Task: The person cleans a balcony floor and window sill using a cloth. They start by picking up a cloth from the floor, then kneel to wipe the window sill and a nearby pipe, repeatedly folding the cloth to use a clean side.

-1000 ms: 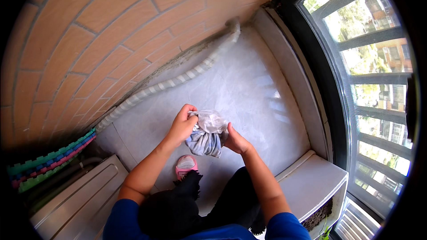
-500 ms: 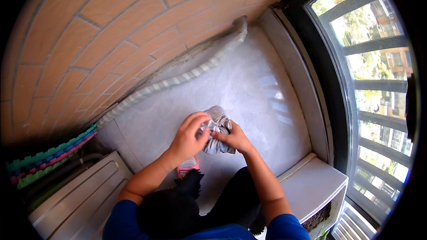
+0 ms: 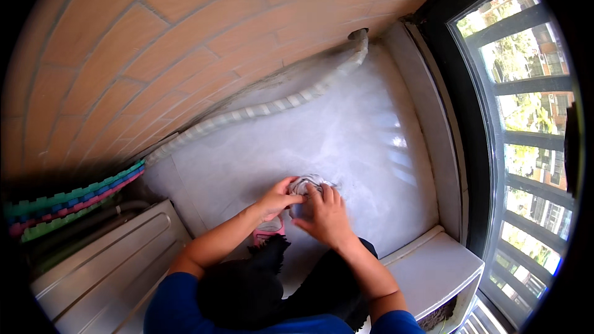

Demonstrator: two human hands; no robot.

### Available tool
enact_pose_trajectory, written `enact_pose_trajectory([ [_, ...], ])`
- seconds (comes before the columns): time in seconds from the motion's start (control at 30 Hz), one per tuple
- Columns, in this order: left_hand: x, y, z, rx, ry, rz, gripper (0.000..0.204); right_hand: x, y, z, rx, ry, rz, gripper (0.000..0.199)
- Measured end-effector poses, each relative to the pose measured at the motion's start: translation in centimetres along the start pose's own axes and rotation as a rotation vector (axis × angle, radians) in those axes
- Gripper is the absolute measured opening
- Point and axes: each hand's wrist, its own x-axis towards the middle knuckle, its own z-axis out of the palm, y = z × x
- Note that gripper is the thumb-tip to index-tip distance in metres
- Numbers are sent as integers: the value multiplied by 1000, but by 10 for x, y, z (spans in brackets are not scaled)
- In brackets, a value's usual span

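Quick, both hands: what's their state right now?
Left hand: closed on the bunched grey cloth, holding its left side.
Right hand: laid against the same cloth; whether it grips cannot be told.

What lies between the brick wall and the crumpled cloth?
The head view shows a pale wrapped hose and grey floor between brick wall and crumpled cloth.

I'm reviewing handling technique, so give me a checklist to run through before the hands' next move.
1. Left hand on the grey cloth: ok, at its left side.
2. Right hand on the cloth: ok, fingers over it.
3. Right-hand grip firm: cannot tell.
4. Cloth spread flat: not ok, bunched up.
5. Cloth apart from the ridged hose: ok.
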Motion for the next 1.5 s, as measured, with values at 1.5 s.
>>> enact_pose_trajectory([
  [1.5,-51,55,-177,-579,1021,691,19,103,208,11,-394,516,486,63],
])
